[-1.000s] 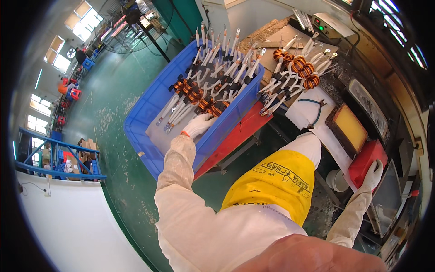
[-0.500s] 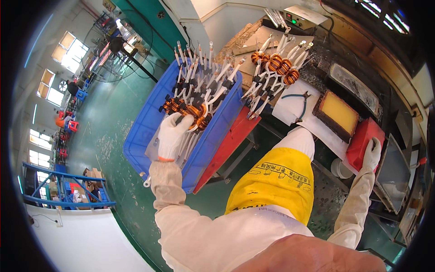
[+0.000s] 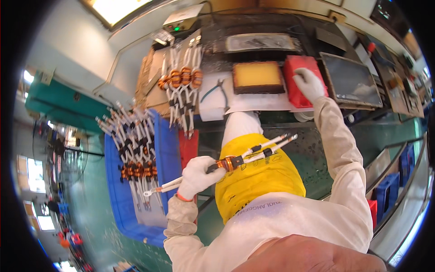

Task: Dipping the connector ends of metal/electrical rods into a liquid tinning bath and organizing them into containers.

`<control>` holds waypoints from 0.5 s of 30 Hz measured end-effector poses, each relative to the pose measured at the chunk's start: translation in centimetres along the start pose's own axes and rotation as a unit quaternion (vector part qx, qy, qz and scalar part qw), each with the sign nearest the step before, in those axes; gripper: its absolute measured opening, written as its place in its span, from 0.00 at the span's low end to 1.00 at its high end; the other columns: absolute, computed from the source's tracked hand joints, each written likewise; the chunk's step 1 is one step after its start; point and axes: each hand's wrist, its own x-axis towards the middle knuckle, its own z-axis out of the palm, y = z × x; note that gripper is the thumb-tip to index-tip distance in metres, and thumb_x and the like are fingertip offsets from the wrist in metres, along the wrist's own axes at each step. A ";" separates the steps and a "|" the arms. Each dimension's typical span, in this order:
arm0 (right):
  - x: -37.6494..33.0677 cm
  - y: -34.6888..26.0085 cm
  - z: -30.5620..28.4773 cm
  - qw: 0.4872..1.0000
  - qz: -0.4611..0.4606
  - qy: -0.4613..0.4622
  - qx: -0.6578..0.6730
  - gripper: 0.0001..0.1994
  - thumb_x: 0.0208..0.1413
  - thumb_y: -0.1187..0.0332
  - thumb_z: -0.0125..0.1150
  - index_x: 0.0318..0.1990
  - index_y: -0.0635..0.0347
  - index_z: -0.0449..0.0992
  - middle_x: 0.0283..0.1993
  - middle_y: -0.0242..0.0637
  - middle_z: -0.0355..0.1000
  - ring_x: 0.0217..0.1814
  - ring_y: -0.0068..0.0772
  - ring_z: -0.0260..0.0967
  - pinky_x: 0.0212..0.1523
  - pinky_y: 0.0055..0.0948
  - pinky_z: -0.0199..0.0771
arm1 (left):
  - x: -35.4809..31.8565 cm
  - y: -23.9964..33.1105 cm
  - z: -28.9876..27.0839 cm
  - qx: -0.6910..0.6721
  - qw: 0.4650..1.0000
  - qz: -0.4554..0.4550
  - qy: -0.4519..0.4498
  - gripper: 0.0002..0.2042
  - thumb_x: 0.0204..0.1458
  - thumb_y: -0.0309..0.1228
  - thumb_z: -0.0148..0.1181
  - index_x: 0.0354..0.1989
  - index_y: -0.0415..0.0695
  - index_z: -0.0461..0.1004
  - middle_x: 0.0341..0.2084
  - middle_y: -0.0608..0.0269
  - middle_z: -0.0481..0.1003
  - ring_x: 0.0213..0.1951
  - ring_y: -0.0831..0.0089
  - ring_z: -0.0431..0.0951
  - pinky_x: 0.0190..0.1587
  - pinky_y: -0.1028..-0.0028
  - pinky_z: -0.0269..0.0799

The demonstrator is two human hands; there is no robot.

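Note:
My white-gloved left hand [image 3: 198,177] is closed round a toroidal choke coil [image 3: 229,163], a copper-wound ring with white leads and lugged ends. It hangs over my lap, leads sticking out both ways. My gloved right hand [image 3: 310,85] reaches over a red plastic bin [image 3: 297,97] on the bench; its fingers curl at the bin, and what they hold, if anything, is hidden. To the left, a blue crate [image 3: 118,208] holds several similar coils [image 3: 138,170]. More coils [image 3: 186,78] lie in a row on the bench's left part.
Pliers [image 3: 220,93] with blue-green handles rest on white paper beside a dark-edged tray of yellow material [image 3: 257,75]. Behind is a long tray with a grey surface [image 3: 259,42]. A control box [image 3: 182,20] with a green light stands at the back; a dark panel [image 3: 351,79] leans right.
My left hand has lifted a coil out of the blue crate and brought it over my lap. The view has turned toward the bench. My right hand stays at the red bin.

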 end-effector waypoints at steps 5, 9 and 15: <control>-6.6 -10.0 -0.2 0.926 -0.012 -0.311 0.216 0.20 0.58 0.68 0.63 0.57 0.62 0.72 0.49 0.38 0.75 0.52 0.25 0.73 0.52 0.30 0.75 | 5.3 0.3 4.9 0.189 0.977 0.102 -0.015 0.18 0.46 0.46 0.64 0.25 0.41 0.77 0.24 0.52 0.75 0.31 0.55 0.79 0.34 0.59 0.75; -11.1 -15.4 1.3 0.863 -0.155 -0.443 0.187 0.35 0.50 0.53 0.69 0.64 0.55 0.65 0.51 0.51 0.74 0.55 0.55 0.72 0.55 0.42 0.73 | 6.5 1.7 5.4 0.215 0.971 0.102 0.024 0.17 0.47 0.46 0.63 0.29 0.42 0.74 0.27 0.54 0.76 0.33 0.55 0.79 0.35 0.59 0.76; -15.0 -16.6 9.7 0.892 -0.120 -0.425 0.095 0.20 0.48 0.58 0.67 0.47 0.55 0.73 0.41 0.48 0.77 0.43 0.53 0.76 0.44 0.45 0.76 | 4.2 2.3 8.1 0.207 0.969 0.040 0.128 0.12 0.45 0.39 0.64 0.30 0.44 0.73 0.30 0.54 0.75 0.32 0.55 0.79 0.34 0.59 0.76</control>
